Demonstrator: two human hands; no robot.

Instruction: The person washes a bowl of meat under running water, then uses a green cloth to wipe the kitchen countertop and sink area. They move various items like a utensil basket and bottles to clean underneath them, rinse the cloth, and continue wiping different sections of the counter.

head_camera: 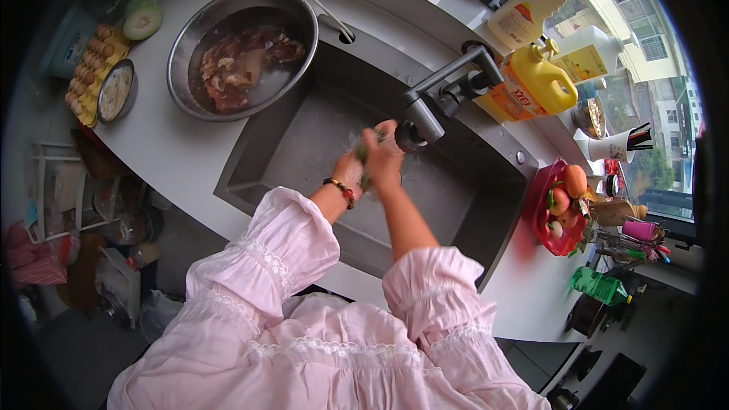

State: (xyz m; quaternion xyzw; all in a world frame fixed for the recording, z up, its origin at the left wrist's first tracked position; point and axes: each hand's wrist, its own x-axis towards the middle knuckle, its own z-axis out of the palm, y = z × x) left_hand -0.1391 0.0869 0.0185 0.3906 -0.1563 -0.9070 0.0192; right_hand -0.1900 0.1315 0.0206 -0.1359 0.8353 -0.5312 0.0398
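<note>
Under the dark faucet (424, 119), both of my hands are together over the grey sink (319, 142). My left hand (348, 173), with a beaded bracelet at the wrist, is closed around a small green item (361, 152), blurred and mostly hidden by the fingers. Against the same item lies my right hand (383, 159), its fingers curled over the top. Water runs over the hands and splashes about them. What the green item is, I cannot tell.
A metal basin (176, 68) with raw meat in water stands on the counter at the sink's left rim. Further left are an egg tray (94, 71), a small bowl (118, 91) and a cut gourd (142, 16). A yellow detergent jug (527, 82) and a red fruit basket (538, 205) stand at right.
</note>
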